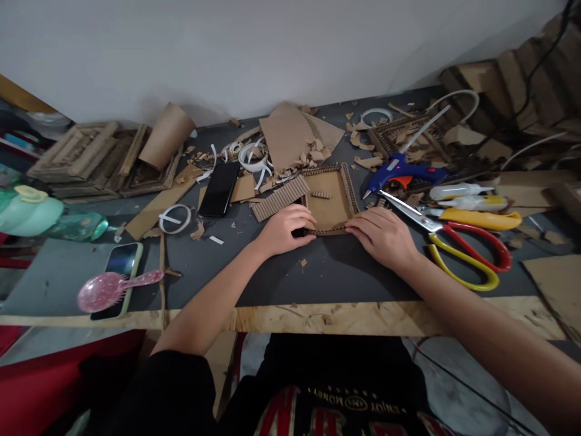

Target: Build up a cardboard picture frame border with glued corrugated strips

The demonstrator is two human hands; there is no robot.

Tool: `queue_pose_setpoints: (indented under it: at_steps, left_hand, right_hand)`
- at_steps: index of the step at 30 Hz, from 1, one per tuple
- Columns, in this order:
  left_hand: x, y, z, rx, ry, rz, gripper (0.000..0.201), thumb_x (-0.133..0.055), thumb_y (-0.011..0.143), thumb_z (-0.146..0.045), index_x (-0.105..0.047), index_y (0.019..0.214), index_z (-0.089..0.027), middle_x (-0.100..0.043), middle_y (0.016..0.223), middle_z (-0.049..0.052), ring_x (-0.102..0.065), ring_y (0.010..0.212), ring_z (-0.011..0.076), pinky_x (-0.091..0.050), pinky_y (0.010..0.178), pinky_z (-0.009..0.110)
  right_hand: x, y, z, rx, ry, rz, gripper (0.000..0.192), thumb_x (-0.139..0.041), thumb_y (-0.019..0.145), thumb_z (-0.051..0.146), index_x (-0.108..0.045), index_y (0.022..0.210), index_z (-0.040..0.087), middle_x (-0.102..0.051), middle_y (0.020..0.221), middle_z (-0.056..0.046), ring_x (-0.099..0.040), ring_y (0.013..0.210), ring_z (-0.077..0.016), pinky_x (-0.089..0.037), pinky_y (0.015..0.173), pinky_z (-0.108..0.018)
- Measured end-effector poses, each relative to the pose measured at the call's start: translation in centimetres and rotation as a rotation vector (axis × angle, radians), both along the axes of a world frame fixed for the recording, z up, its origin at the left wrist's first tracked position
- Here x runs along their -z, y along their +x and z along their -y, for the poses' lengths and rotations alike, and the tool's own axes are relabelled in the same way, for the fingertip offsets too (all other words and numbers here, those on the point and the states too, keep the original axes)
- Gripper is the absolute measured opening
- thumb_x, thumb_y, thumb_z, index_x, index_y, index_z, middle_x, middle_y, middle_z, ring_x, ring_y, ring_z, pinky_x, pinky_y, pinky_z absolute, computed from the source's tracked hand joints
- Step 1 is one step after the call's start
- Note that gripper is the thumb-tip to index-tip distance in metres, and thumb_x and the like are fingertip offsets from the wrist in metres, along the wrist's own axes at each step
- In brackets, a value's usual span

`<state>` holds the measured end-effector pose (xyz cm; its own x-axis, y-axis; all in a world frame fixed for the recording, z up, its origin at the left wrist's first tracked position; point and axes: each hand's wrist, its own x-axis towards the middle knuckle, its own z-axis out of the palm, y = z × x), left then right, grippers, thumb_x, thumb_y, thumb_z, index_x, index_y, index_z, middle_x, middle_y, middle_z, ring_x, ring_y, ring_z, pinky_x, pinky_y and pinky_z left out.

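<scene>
A small cardboard frame point(330, 197) with corrugated borders lies on the dark tabletop point(272, 272) in front of me. A thin corrugated strip point(329, 231) runs along its near edge. My left hand point(285, 229) presses on the strip's left end with fingers curled. The strip's right end is under the flat fingertips of my right hand point(384, 236). A short loose corrugated piece point(321, 195) rests inside the frame.
A blue glue gun point(402, 172) and red-and-yellow scissors point(458, 245) lie to the right. A black phone point(219, 189), tape rings and cardboard scraps sit to the left. Stacked cardboard frames point(91, 160) are far left; a pink hairbrush point(113, 287) lies on another phone.
</scene>
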<state>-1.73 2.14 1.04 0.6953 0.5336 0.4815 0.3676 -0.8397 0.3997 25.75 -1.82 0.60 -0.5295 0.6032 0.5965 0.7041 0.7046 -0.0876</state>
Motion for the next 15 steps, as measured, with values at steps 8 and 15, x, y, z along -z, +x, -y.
queue_pose_setpoints:
  at_steps: [8,15]
  left_hand:
    - [-0.02,0.53,0.17,-0.037,0.071,0.128,0.023,-0.071,0.092,-0.034,-0.069,0.075,-0.019,-0.076,0.096,0.008,-0.07,0.101,0.0233,-0.058,0.093,0.046]
    - [-0.1,0.64,0.19,-0.012,0.066,0.14,0.018,-0.072,0.09,-0.029,-0.069,0.076,-0.019,-0.075,0.094,0.007,-0.069,0.101,0.0232,-0.058,0.092,0.045]
  right_hand:
    - [-0.34,0.29,-0.37,-0.073,-0.049,-0.066,0.009,-0.063,0.094,0.02,-0.072,0.095,0.018,-0.074,0.089,-0.006,-0.063,0.086,-0.0212,-0.05,0.078,-0.036]
    - [-0.44,0.67,-0.69,-0.13,-0.148,-0.146,0.011,-0.063,0.094,0.023,-0.074,0.092,0.021,-0.071,0.098,-0.008,-0.061,0.099,-0.0238,-0.05,0.09,-0.042]
